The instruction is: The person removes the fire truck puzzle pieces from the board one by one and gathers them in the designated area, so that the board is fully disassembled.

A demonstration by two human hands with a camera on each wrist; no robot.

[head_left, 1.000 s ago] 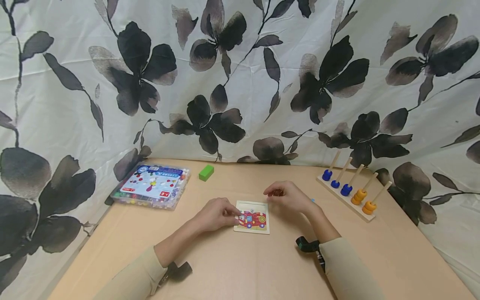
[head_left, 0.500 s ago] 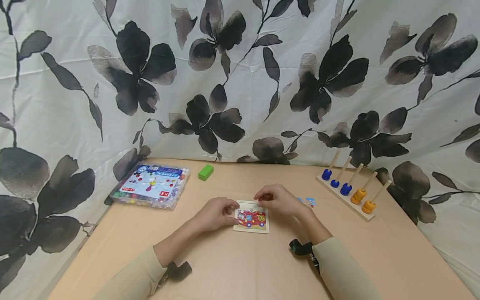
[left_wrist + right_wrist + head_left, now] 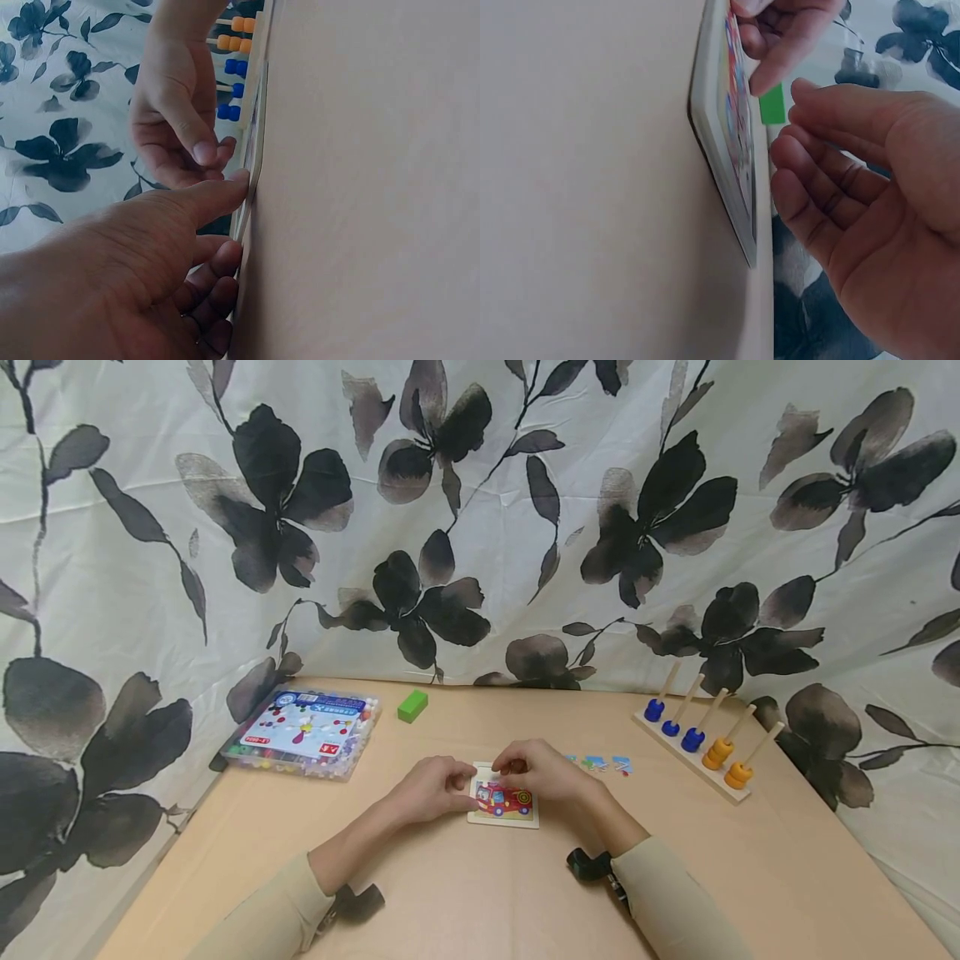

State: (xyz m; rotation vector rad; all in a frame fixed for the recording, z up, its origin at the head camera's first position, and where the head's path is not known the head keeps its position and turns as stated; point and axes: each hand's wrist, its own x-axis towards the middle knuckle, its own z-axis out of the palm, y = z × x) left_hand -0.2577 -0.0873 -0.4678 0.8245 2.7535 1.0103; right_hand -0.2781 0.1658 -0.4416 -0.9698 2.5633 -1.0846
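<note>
A small framed picture puzzle [image 3: 504, 808] showing a red and blue vehicle lies flat on the table. My left hand [image 3: 429, 789] grips its left side, with the thumb on the frame's edge in the left wrist view and fingers curled beside it. Over the puzzle's upper right part is my right hand [image 3: 551, 774], thumb and fingertips brought close together. In the right wrist view no object shows between those fingertips [image 3: 808, 94]; I cannot tell whether they hold a small piece. Several blue puzzle pieces [image 3: 596, 763] lie to the right of this hand.
At the back left sits a clear plastic case [image 3: 303, 732] of coloured parts. A green block [image 3: 412, 705] lies to its right. On the right stands a wooden peg rack [image 3: 692, 752] with blue and orange beads. A floral curtain [image 3: 480, 527] hangs behind the table [image 3: 465, 893].
My right hand has moved left and slightly nearer, from beside the puzzle to over its upper right, uncovering the blue pieces. My left hand has stayed at the puzzle's left side.
</note>
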